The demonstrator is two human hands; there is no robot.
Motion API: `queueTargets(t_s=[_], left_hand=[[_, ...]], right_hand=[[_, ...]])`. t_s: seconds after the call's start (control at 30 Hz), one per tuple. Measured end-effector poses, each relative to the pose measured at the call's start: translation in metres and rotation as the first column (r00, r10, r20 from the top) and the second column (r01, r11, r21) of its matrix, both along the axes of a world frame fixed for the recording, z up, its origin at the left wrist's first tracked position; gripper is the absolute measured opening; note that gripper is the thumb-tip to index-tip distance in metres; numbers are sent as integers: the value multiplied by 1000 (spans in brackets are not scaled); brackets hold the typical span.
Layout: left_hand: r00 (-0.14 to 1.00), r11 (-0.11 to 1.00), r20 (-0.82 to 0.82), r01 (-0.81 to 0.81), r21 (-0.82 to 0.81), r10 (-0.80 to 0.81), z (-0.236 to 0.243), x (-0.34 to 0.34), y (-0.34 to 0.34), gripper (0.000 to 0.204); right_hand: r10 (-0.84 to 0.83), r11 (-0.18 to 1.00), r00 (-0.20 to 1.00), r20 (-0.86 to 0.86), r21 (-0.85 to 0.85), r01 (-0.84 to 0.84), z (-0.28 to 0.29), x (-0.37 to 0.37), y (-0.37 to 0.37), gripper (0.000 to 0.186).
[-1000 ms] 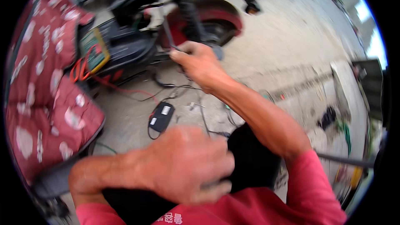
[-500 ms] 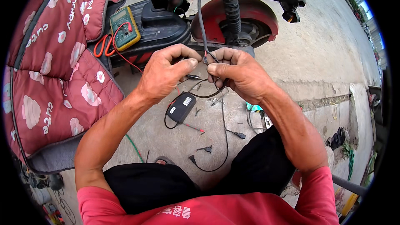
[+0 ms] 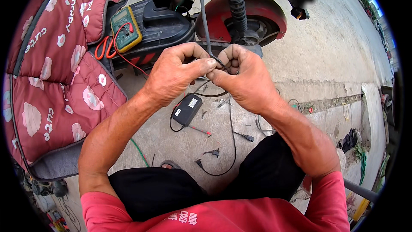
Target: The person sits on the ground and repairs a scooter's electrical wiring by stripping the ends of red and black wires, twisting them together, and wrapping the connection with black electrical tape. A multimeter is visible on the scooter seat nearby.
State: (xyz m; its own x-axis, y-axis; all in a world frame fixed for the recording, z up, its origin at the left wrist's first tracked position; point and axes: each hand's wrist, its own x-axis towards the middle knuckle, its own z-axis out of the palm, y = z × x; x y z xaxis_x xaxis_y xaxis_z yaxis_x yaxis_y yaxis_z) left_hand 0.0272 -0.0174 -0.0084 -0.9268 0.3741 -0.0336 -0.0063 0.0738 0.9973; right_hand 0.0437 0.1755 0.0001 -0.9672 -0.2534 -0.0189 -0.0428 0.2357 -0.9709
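We see the left hand (image 3: 174, 75) and right hand (image 3: 244, 79) meeting at centre, fingers pinched together on a thin black cable (image 3: 205, 21) running up toward twelve o'clock; a black adapter box (image 3: 187, 109) lies on the concrete at six o'clock of them.

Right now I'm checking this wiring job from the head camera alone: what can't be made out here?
- Wire ends: pinched between the left hand and right hand; fingers hide the joint.
- Grey cable: its upper end is lost under the scooter body.
- Multimeter: display too small to read.
- Small connectors on the concrete: too small to identify.
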Motion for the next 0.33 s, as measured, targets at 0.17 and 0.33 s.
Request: queueTargets(t_s=[0.17,0.33], left_hand=[[989,982,-144,-43,-182,16,4,-1,-3,23],[983,967,-178,-88,-240,46,8,0,-7,18]], right_hand=[[-14,999,1000,9,37,14,6,4,-5,21],[22,993,994,111,-114,-9,-3,5,-7,29]])
